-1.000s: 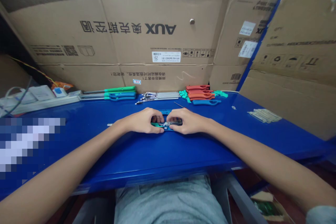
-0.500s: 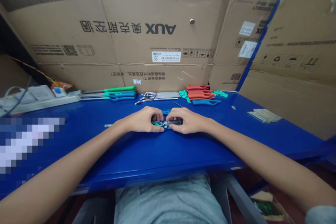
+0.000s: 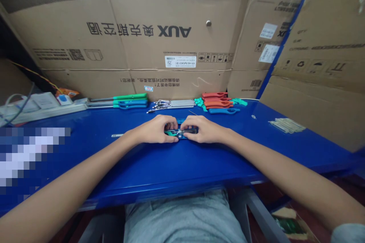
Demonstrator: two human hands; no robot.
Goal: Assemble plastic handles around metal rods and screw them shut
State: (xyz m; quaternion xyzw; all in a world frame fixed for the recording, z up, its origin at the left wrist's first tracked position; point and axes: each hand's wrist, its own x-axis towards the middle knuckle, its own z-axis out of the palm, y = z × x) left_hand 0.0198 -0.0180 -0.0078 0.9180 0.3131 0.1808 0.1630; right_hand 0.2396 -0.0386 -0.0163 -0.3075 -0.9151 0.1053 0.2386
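Over the middle of the blue table, my left hand (image 3: 156, 128) is curled around the left part of a blue handle shell (image 3: 180, 121), thumb at the near side and fingers at the far side. A teal-green piece (image 3: 170, 133) and thin pale wires show inside it. My right hand (image 3: 207, 130) closes on the right part of the shell, its thumb by a dark cylindrical piece (image 3: 191, 131). A thin metal tube (image 3: 116, 135) sticks out to the left past my left wrist. My fingers hide much of the shell.
Along the back lie green and blue handled tools (image 3: 131, 100) with metal tubes, several thin tubes with wires (image 3: 176, 104), and red handle shells (image 3: 215, 100). A power strip (image 3: 54, 111) is at left, pale sticks (image 3: 287, 125) at right. Cardboard (image 3: 137, 53) stands behind.
My right thumb has shifted slightly over the dark cylindrical piece, and more of that piece shows. The tube's end has moved a little left. Both hands stay in place around the shell.
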